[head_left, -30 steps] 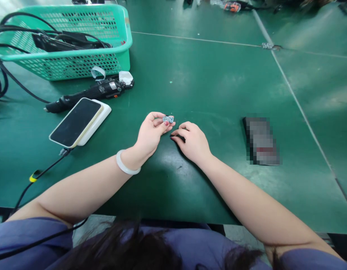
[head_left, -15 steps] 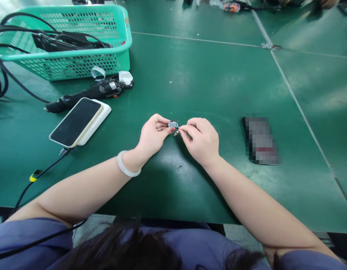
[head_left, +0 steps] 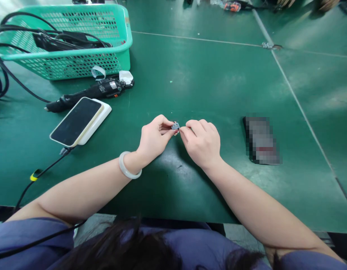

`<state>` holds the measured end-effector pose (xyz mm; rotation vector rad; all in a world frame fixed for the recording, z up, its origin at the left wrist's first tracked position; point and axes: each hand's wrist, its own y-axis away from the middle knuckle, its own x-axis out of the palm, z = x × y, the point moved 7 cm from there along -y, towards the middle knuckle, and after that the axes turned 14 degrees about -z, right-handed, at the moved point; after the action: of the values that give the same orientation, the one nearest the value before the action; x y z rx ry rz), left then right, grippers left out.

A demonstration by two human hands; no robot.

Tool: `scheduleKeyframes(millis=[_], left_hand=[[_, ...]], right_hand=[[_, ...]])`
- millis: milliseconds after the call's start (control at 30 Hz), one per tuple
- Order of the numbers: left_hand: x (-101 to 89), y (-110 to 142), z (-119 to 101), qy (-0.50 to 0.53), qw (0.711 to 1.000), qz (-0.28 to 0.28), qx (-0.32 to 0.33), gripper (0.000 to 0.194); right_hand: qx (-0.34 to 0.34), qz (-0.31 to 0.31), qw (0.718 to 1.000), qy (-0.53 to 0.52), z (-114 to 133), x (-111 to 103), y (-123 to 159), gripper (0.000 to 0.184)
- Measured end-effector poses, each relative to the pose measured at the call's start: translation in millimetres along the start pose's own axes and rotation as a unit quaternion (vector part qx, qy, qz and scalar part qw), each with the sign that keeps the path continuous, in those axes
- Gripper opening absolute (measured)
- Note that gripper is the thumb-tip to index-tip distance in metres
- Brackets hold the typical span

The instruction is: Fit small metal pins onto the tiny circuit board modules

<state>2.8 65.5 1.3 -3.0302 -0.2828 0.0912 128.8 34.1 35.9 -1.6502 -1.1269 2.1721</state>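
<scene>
Between the thumb and fingers of my left hand (head_left: 154, 137) is a small grey-blue part that looks like a circuit board (head_left: 175, 126). A gold-coloured tab (head_left: 176, 133) shows just below it, partly behind the left thumb. My right hand (head_left: 203, 141) is closed in a pinch at the right edge of the part. Whatever lies between those right fingertips is too small to make out. Both hands are held close together above the green table (head_left: 173, 180).
At the left are a green basket (head_left: 124, 56) of black cables, a black electric screwdriver (head_left: 86, 93), and a phone (head_left: 77, 122) resting on a white block (head_left: 96, 125). A dark, pixelated flat object (head_left: 262, 140) lies to the right. Another person's hand (head_left: 286, 3) shows at the far edge.
My left hand and the small board have shifted slightly right, and the board has turned, showing a narrower outline. Less of the gold tab shows. The right hand has barely moved.
</scene>
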Motion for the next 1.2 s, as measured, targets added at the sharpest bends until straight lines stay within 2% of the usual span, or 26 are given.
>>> scheduleKeyframes(millis=[133, 233, 367, 467, 567, 700, 1033, 1200], left_hand=[[4.1, -3, 11, 0.071, 0.994, 0.012, -0.088, 0.027], [8.6, -3, 19, 0.156, 0.974, 0.026, -0.165, 0.030], [7.1, -6, 25, 0.227, 0.948, 0.000, -0.221, 0.027], [3.2, -9, 27, 0.240, 0.943, -0.029, -0.229, 0.022], [2.3, -10, 27, 0.241, 0.943, -0.034, -0.226, 0.021], [2.6, -9, 26, 0.225, 0.949, -0.033, -0.220, 0.023], [2.9, -9, 26, 0.230, 0.948, -0.027, -0.218, 0.023], [3.3, -9, 26, 0.227, 0.949, -0.024, -0.216, 0.025]], right_hand=[[0.013, -0.003, 1.000, -0.017, -3, 1, 2, 0.033], [0.009, -0.032, 0.999, -0.031, -5, 0, 3, 0.029], [0.068, -0.073, 0.990, -0.102, -18, 2, 5, 0.024], [0.087, -0.014, 0.986, -0.142, -22, 19, 8, 0.017], [0.092, 0.056, 0.983, -0.148, -23, 38, 10, 0.011], [0.103, 0.085, 0.981, -0.141, -25, 48, 9, 0.011], [0.173, 0.056, 0.969, -0.168, -45, 33, 11, 0.019], [0.174, 0.054, 0.966, -0.180, -46, 30, 11, 0.014]])
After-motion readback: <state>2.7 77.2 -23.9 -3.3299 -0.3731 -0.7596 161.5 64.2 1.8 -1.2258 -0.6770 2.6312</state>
